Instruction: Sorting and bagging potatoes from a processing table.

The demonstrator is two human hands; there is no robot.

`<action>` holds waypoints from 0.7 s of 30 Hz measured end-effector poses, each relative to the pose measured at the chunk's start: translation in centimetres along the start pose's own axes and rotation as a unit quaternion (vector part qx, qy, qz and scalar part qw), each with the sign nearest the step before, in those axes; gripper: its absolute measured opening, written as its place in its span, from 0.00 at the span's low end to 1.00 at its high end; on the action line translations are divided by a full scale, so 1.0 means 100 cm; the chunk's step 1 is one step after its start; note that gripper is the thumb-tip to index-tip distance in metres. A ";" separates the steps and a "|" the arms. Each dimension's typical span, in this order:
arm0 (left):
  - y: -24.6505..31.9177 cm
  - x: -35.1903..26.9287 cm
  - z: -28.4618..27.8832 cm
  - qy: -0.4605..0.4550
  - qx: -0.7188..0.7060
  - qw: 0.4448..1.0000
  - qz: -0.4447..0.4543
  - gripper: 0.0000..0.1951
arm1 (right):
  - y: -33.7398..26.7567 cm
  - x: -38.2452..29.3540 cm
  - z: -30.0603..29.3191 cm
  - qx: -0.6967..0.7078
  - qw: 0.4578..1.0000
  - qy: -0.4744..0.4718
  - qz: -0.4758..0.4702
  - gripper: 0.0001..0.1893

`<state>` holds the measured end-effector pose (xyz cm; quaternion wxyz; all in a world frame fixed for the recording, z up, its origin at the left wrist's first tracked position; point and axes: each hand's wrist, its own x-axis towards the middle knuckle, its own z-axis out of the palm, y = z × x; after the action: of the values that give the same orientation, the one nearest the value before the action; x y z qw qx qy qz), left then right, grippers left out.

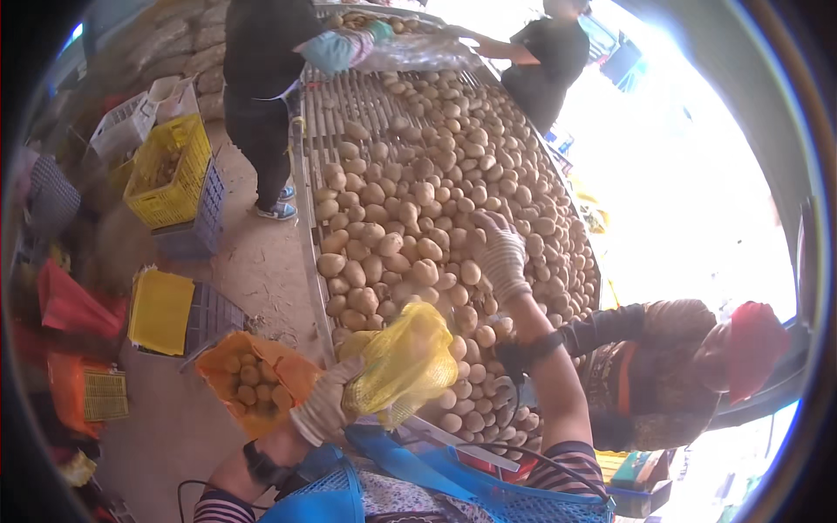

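My left hand [327,402], in a striped knit glove, grips a yellow mesh bag [409,359] over the near left end of a slatted sorting table. What the bag holds is hard to make out. Potatoes [425,271] lie thickly across the table, some dusty with soil. Reaching forward over them, my right hand [502,258] wears a matching glove. Its fingers are extended and touch the potatoes, partly hidden at the tips; nothing is seen gripped. To the left of my left hand stands an orange bag [261,379] with potatoes inside.
A metal side rail [307,216] bounds the table's left. On the floor are a yellow crate [170,163] and a grey crate [212,314] with yellow mesh bags [162,310] on it. One person [654,372] is close at right; two others work at the far end.
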<state>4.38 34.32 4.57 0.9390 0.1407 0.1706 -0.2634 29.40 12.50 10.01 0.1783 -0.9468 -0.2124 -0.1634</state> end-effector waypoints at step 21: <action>0.012 0.045 0.108 0.139 0.012 0.989 0.052 0.25 | 0.146 -0.196 0.074 0.150 0.974 -0.098 0.138 0.22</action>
<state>11.29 29.52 12.72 0.9167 0.1956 0.2892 -0.1942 21.08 -3.60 -7.95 0.3174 -0.9408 -0.1182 -0.0096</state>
